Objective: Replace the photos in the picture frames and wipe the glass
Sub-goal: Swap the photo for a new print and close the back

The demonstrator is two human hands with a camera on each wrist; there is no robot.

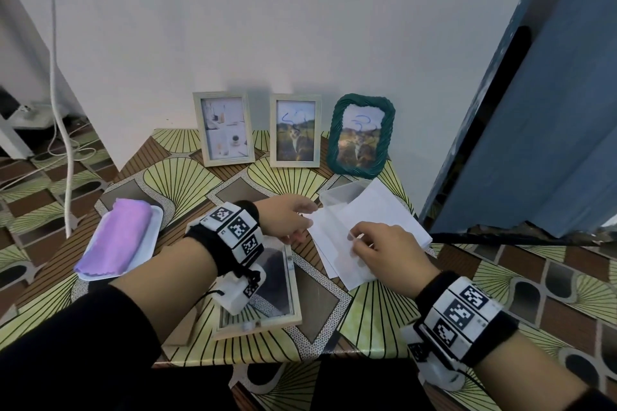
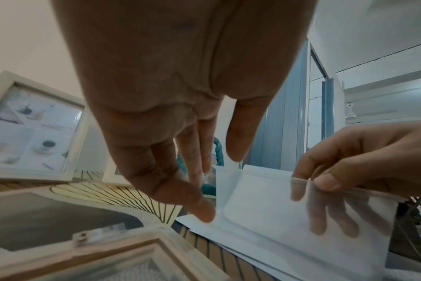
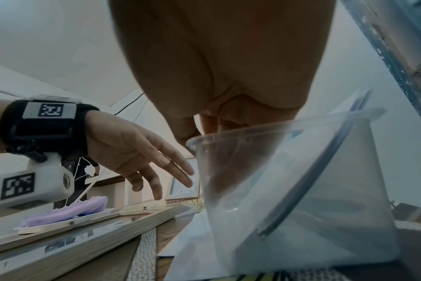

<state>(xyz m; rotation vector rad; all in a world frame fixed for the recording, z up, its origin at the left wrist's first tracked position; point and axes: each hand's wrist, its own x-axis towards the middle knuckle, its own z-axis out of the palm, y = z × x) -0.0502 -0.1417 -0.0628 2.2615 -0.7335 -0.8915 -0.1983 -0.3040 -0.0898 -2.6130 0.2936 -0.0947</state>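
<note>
A translucent plastic sleeve (image 1: pixel 337 243) (image 2: pixel 264 209) (image 3: pixel 300 190) stands open over a stack of white photo papers (image 1: pixel 390 210) on the right of the table. My right hand (image 1: pixel 367 240) (image 2: pixel 324 180) pinches the sleeve's upper edge, and its fingers show through the plastic. My left hand (image 1: pixel 290 217) (image 3: pixel 156 171) reaches in from the left with straight fingers, one fingertip (image 2: pixel 204 214) touching the sleeve's near corner. A light wooden picture frame (image 1: pixel 277 294) (image 2: pixel 108 252) (image 3: pixel 84 233) lies flat below my left wrist.
Two light wooden frames (image 1: pixel 227 128) (image 1: pixel 295 130) and a green woven frame (image 1: pixel 362 135) stand against the back wall. A purple cloth (image 1: pixel 117 237) lies on a white tray (image 1: pixel 150 233) at the left. A blue door (image 1: pixel 534 143) borders the table's right side.
</note>
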